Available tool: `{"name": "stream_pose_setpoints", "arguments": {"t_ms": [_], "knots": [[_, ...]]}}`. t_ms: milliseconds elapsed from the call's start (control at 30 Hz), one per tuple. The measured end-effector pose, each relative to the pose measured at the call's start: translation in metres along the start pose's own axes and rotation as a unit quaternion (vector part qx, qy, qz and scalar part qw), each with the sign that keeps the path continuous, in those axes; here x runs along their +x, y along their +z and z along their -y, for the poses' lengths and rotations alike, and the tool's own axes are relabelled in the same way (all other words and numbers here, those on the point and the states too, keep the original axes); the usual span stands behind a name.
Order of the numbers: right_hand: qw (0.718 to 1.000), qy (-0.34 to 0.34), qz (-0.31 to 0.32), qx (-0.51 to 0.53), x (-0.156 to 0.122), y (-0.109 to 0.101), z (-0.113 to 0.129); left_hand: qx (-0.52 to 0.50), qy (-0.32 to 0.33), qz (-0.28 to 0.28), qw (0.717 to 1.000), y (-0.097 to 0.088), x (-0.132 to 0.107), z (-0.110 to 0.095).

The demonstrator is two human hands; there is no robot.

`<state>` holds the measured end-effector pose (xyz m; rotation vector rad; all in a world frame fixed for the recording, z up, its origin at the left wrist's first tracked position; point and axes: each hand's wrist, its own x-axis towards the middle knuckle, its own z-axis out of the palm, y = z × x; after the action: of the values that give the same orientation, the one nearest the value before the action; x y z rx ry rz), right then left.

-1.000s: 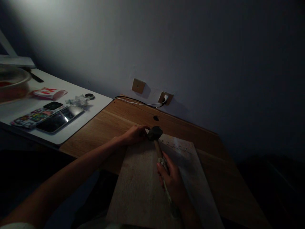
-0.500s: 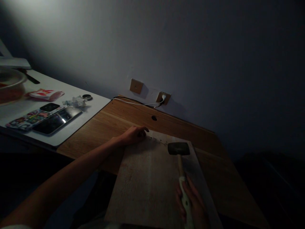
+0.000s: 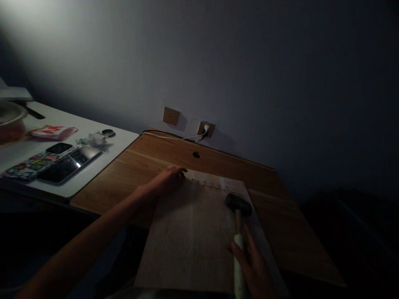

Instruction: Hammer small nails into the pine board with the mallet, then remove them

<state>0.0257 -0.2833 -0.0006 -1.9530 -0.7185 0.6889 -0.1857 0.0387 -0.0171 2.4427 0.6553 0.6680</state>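
A pale wooden board (image 3: 190, 241) lies on the brown desk (image 3: 149, 160), with a row of small nails (image 3: 212, 185) along its far edge. My left hand (image 3: 166, 179) rests at the board's far left corner, fingers curled at the first nails; what they pinch is too small to make out. My right hand (image 3: 254, 270) grips the light handle of a black-headed mallet (image 3: 238, 204). The mallet head hangs low over the board's right side, near the nail row.
A white table (image 3: 102, 151) adjoins the desk on the left, carrying two phones (image 3: 68, 162), a patterned case, crumpled paper, a red-and-white packet and a bowl. Two wall sockets (image 3: 205, 128) with a white cable sit behind the desk. The right side drops into darkness.
The mallet swung from the far left corner beside my left hand over to the board's right side and back toward me. My left hand stayed at the corner.
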Motion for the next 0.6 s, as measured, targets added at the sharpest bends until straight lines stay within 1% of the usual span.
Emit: {"name": "stream_pose_setpoints", "arguments": {"t_ms": [33,133,200,267,333,367,433,500,567,600], "knots": [[0.999,-0.028,0.002,-0.039,0.003,-0.001,-0.003,0.036,0.001,-0.009,0.999,0.0,-0.006,-0.004],[0.987,-0.062,0.031,-0.144,0.008,0.0,-0.006,0.127,0.008,-0.027,0.992,-0.003,-0.033,-0.023],[0.977,-0.092,0.033,-0.19,0.008,0.004,-0.005,0.152,0.022,-0.018,0.988,-0.006,-0.056,-0.039],[0.967,-0.111,0.034,-0.226,0.007,0.008,-0.003,0.157,0.055,0.003,0.986,-0.009,-0.08,-0.056],[0.96,-0.121,0.033,-0.251,0.006,0.008,-0.003,0.162,0.09,0.027,0.982,-0.012,-0.104,-0.07],[0.957,-0.129,0.026,-0.258,0.007,0.006,-0.006,0.168,0.104,0.027,0.98,-0.012,-0.115,-0.076],[0.952,-0.159,-0.016,-0.263,0.012,-0.004,-0.013,0.182,0.119,0.003,0.976,-0.012,-0.135,-0.085],[0.939,-0.203,-0.089,-0.264,0.02,-0.018,-0.025,0.195,0.12,-0.014,0.973,-0.013,-0.152,-0.091],[0.92,-0.244,-0.131,-0.277,0.029,-0.032,-0.039,0.207,0.12,-0.009,0.971,-0.014,-0.164,-0.094],[0.913,-0.256,-0.138,-0.287,0.034,-0.039,-0.046,0.214,0.122,-0.002,0.969,-0.014,-0.169,-0.094]]}}
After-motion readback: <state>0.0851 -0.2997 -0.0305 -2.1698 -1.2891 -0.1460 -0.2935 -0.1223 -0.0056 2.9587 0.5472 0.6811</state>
